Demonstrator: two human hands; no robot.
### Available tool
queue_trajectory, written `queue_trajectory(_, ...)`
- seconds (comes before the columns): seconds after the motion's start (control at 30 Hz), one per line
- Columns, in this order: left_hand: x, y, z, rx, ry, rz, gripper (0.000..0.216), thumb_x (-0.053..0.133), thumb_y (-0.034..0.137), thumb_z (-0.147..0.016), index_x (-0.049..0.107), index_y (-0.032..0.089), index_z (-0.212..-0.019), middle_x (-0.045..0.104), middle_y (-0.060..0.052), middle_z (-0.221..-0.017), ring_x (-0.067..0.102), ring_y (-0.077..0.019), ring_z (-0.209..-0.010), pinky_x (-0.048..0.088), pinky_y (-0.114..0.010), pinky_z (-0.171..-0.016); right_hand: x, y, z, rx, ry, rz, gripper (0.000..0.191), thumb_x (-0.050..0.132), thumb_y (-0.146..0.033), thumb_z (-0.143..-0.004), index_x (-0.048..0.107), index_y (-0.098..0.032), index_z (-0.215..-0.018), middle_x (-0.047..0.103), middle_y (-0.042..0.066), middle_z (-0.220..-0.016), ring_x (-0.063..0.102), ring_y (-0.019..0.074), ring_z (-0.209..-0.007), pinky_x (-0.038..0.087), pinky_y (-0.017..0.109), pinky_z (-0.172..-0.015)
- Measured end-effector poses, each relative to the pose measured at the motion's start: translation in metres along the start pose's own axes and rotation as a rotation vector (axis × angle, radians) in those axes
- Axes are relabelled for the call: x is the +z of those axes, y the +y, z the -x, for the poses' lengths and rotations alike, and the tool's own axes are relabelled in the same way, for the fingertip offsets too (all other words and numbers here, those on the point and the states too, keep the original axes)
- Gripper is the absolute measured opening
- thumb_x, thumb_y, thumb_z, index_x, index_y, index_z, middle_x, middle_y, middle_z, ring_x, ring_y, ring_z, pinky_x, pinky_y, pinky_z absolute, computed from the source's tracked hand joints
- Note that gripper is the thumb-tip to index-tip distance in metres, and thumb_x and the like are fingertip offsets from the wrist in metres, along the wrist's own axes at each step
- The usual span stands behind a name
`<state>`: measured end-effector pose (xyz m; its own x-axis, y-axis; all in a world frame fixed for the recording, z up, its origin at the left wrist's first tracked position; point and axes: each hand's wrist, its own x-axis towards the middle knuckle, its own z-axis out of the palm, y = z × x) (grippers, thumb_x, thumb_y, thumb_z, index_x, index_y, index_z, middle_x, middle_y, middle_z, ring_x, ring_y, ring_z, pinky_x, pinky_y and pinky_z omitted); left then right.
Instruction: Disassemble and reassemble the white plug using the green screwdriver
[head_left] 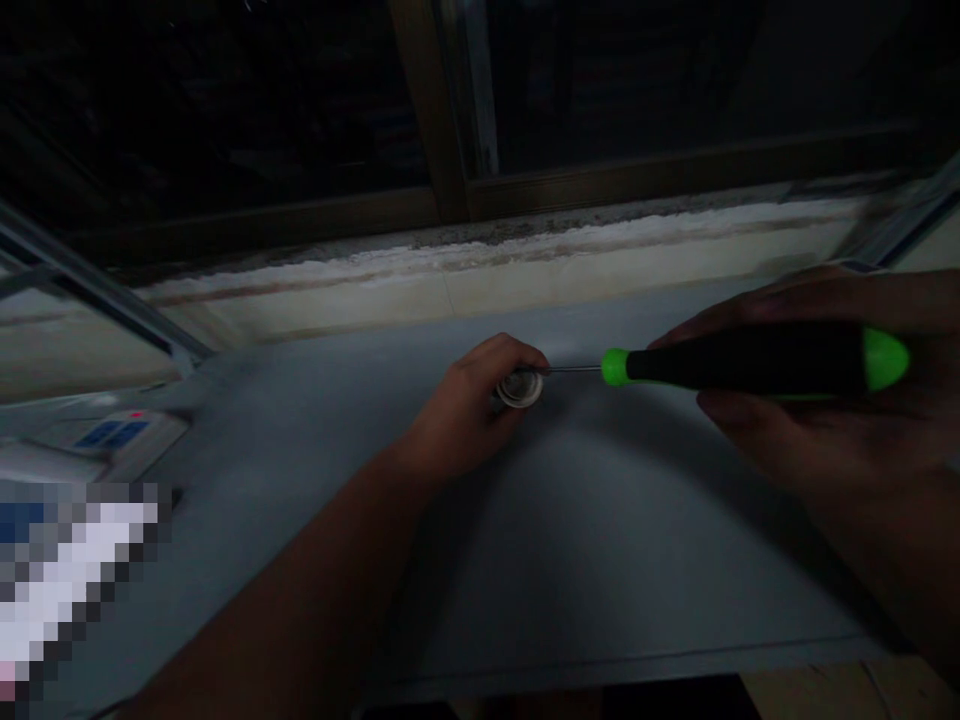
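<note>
My left hand point(469, 410) is wrapped round a small white round piece with a hollow, ringed end point(520, 388); its exact kind does not show. In my right hand point(795, 430) lies a screwdriver point(742, 360) with a black handle and bright green ends. Its thin metal shaft points left and reaches the upper rim of the round piece, close to my left thumb and forefinger. The tip of the shaft is hidden at that spot. Both hands are held above the grey tabletop.
The grey table point(585, 560) spreads under both hands, its front edge near the bottom. A whitish device with blue panels and a red light point(124, 440) lies at the left. Metal bars point(97, 280) rise at both sides, and a dark window point(442, 120) stands behind.
</note>
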<state>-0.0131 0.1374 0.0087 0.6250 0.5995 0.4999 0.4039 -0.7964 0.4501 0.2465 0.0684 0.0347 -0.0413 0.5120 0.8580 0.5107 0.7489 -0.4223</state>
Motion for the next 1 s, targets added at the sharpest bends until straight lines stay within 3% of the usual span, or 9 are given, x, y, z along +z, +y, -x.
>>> queue_trajectory(0.43,0.000,0.002,0.000,0.032,-0.008,0.020,0.034,0.060,0.001,-0.083,0.059,0.023,-0.109,0.068,-0.006,-0.110,0.066,-0.0210,-0.101,0.051,-0.034,-0.086,0.002,0.010,0.006,-0.005,0.107,-0.123,0.053,0.092,-0.027,-0.061,0.077,-0.034,-0.112,0.077,0.005,-0.090,0.076,0.0349,-0.087,0.059,0.048,-0.069)
queue_trajectory(0.6,0.000,0.003,-0.001,0.041,-0.012,0.026,0.030,0.058,0.001,-0.084,0.059,0.022,-0.106,0.067,-0.006,-0.107,0.065,-0.0203,-0.098,0.051,-0.034,-0.084,0.002,0.013,0.010,0.043,0.194,0.012,0.051,0.093,-0.035,-0.061,0.077,-0.035,-0.109,0.076,0.006,-0.097,0.073,0.0382,-0.095,0.057,0.052,-0.076)
queue_trajectory(0.8,0.001,0.002,-0.001,0.055,-0.009,0.028,0.031,0.058,0.000,-0.083,0.058,0.021,-0.106,0.066,-0.007,-0.105,0.065,-0.0203,-0.098,0.052,-0.034,-0.084,0.002,0.009,0.005,-0.045,0.070,0.013,0.056,0.092,-0.031,-0.065,0.074,-0.038,-0.118,0.076,0.004,-0.094,0.073,0.0322,-0.094,0.059,0.047,-0.072)
queue_trajectory(0.93,0.001,0.003,-0.001,0.051,-0.027,0.025,0.028,0.057,0.001,-0.086,0.059,0.019,-0.107,0.067,-0.007,-0.106,0.065,-0.0199,-0.099,0.051,-0.033,-0.085,0.002,0.015,-0.002,-0.272,0.126,-0.009,0.062,0.094,-0.028,-0.059,0.077,-0.030,-0.119,0.078,0.003,-0.089,0.074,0.0278,-0.078,0.057,0.041,-0.060)
queue_trajectory(1.0,0.002,0.004,-0.001,0.048,-0.044,0.025,0.025,0.056,0.002,-0.087,0.060,0.018,-0.106,0.067,-0.007,-0.106,0.065,-0.0199,-0.099,0.051,-0.032,-0.086,0.004,0.017,-0.004,-0.281,0.138,-0.041,0.062,0.093,-0.025,-0.058,0.078,-0.027,-0.118,0.079,0.003,-0.089,0.074,0.0273,-0.077,0.056,0.040,-0.057)
